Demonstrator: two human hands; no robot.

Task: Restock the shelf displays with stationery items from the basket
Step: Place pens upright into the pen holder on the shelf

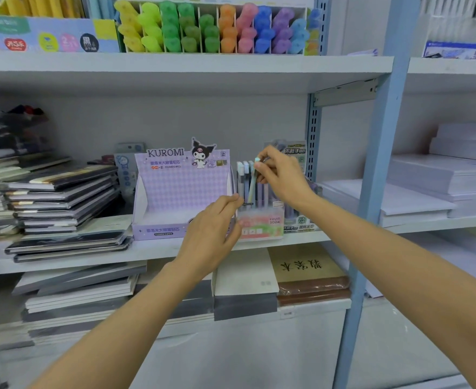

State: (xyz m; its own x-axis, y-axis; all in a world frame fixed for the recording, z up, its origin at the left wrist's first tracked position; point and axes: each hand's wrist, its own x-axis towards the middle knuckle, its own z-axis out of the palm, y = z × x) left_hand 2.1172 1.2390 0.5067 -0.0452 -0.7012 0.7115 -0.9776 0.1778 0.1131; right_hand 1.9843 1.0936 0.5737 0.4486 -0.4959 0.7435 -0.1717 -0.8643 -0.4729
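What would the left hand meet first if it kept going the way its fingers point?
The pen box: the left hand points its fingers at its left side and seems nearly touching it, though depth is unclear. The right hand pinches a pen in that box.

A single head-worn wide-angle camera looks forward and slightly down, from within arm's reach. The middle shelf [158, 249] crosses the frame's centre and the upper shelf [175, 66] its top. The left forearm [113, 327] and right forearm [399, 265] enter from the lower corners.
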